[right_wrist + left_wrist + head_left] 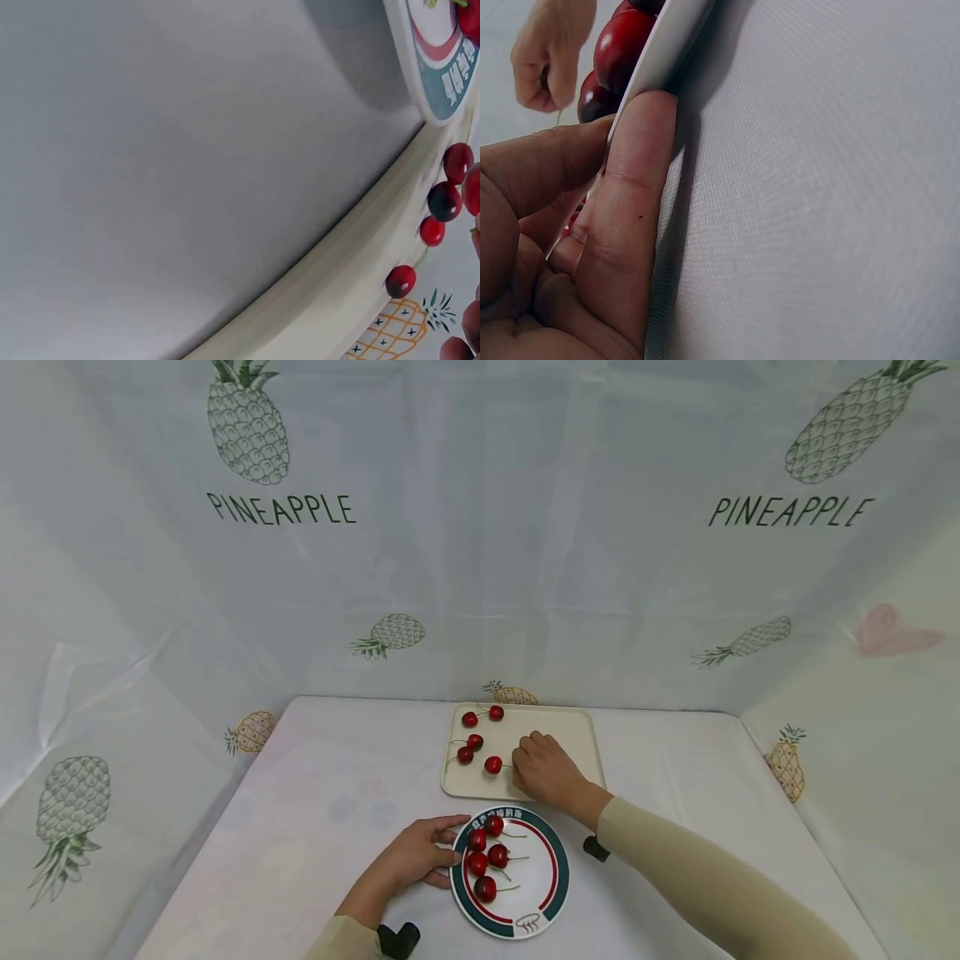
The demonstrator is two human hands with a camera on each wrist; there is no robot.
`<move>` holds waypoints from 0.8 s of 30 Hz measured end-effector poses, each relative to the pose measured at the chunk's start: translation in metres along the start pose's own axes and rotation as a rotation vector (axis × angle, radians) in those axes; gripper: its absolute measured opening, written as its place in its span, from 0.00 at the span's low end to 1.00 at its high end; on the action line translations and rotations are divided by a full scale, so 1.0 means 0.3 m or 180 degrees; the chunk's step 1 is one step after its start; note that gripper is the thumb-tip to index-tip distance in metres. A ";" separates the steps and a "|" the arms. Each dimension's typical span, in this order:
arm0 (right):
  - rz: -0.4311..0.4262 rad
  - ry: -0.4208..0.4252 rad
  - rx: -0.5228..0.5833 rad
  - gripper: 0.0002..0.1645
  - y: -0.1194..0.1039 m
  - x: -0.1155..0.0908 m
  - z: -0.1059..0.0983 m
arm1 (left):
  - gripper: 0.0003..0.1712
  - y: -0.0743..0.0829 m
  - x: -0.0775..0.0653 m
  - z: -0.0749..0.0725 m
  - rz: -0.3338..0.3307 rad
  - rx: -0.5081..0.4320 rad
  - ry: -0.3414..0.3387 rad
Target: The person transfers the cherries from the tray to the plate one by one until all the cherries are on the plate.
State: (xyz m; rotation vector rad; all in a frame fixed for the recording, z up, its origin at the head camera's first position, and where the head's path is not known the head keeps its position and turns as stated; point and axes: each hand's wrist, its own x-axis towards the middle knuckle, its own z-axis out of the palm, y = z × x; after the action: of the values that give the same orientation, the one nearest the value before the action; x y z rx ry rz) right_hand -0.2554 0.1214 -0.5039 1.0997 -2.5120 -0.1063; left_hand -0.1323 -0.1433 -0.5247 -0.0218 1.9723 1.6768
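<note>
On the left, my left hand (pixel 422 853) grips the rim of a round white plate (pixel 525 893) with a dark green border. Its thumb lies over the rim and a finger (pixel 634 187) runs underneath. Several dark red cherries (pixel 498 856) with stems sit on the plate's left half. My right hand (pixel 549 768) is over the cream tray (pixel 573 735) behind the plate, pinching the stem of a red cherry (pixel 492 765). In the right wrist view, that cherry (pixel 472 189) shows at the image edge beside the fingertips.
More cherries (pixel 469 719) lie on the tray's left side. The tray stands at the back of the white-covered table (pixel 315 793), against a hanging cloth printed with pineapples (pixel 510 568). Black wrist straps (pixel 399 939) show at both wrists.
</note>
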 end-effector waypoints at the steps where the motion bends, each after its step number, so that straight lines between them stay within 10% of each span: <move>1: 0.0005 0.0009 0.0008 0.09 0.000 -0.006 -0.004 | 0.37 0.000 0.000 0.000 0.0004 -0.0008 -0.0005; 24: -0.0023 0.0295 0.0284 0.08 -0.109 -0.226 -0.071 | 0.38 0.002 0.003 0.003 0.0001 0.0033 -0.0025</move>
State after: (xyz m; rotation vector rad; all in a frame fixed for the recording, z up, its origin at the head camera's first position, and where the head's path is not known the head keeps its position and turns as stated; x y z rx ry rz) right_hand -0.1830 0.1494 -0.5136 1.1221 -2.4510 0.0539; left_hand -0.1331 -0.1420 -0.5247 -0.0109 1.9753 1.6643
